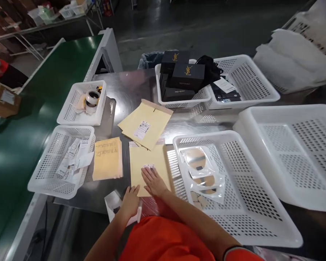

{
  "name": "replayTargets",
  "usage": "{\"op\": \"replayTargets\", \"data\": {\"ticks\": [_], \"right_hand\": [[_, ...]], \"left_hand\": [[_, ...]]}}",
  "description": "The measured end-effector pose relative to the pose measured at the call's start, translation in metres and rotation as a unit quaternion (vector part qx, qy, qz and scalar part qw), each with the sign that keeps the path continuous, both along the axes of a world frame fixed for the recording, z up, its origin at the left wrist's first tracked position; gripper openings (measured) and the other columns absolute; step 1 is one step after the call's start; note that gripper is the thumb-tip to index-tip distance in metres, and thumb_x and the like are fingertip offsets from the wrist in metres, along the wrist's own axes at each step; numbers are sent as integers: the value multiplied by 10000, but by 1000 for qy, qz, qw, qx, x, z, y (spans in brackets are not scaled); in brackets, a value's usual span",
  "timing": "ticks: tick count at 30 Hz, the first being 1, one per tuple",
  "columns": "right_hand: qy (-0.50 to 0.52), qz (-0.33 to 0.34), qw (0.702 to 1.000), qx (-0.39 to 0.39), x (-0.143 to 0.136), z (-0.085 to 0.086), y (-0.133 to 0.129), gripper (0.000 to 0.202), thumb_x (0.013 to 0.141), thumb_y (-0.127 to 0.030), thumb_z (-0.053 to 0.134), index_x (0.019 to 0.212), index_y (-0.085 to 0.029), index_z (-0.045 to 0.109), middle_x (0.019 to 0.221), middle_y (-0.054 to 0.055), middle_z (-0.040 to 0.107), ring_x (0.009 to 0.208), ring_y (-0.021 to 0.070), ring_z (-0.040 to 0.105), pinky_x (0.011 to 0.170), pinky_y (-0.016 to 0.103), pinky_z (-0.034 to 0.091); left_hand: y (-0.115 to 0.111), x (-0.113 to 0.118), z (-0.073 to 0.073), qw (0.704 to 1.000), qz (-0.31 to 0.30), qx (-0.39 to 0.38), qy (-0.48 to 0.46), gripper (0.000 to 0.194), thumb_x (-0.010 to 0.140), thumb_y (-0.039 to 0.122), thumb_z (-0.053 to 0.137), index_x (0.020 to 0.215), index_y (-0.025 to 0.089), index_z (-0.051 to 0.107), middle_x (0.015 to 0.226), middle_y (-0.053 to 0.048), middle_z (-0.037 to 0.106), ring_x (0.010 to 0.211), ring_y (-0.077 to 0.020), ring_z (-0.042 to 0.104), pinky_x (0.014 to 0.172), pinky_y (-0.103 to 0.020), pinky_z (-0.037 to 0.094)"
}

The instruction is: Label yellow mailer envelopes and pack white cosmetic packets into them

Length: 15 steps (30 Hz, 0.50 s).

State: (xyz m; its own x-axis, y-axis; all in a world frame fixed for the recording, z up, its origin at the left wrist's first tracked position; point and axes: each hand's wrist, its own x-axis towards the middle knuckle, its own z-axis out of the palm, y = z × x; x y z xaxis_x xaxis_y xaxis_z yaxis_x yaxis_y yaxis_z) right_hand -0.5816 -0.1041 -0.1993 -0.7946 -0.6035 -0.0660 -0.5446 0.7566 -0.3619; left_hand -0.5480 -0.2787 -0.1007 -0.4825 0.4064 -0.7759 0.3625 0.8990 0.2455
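A yellow mailer envelope (138, 156) lies on the metal table in front of me. My right hand (154, 182) rests flat on it, fingers stretched over a white label (149, 166) and covering most of it. At the envelope's lower left edge is my left hand (130, 201), fingers apart and touching the edge. A small open white box (113, 200) sits beside and partly under my left hand. Just beyond, other yellow mailers (157, 121) are fanned out and overlap the far end of this one. The top one carries a printed label (142, 129).
At left stand a stack of tan envelopes (107, 159), a basket with paper slips (46, 174) and a basket with tape rolls (70, 98). A basket with clear-bagged round items (239, 145) stands right. Black boxes (188, 74) are at the back. A green conveyor (50, 78) runs along the left.
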Motion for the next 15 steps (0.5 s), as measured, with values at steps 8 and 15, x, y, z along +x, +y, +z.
{"op": "replayTargets", "data": {"ticks": [8,15], "right_hand": [[74,-152,985,21,-30,-24,1,602,964,-358,341,1489,-68,298,1564,159,265,1449,312,221,1174,554,172],[126,79,989,0,6,-33,14,802,813,-530,529,1473,-109,357,1550,162,312,1423,382,244,1149,595,193]], "left_hand": [[-6,1,-9,1000,19,17,-12,323,781,194,588,1068,156,731,1603,-119,210,1457,-291,256,1189,-519,149],[-5,-3,-14,998,49,24,-28,257,766,204,635,991,175,756,1600,-104,239,1458,-333,235,1158,-537,220]]}}
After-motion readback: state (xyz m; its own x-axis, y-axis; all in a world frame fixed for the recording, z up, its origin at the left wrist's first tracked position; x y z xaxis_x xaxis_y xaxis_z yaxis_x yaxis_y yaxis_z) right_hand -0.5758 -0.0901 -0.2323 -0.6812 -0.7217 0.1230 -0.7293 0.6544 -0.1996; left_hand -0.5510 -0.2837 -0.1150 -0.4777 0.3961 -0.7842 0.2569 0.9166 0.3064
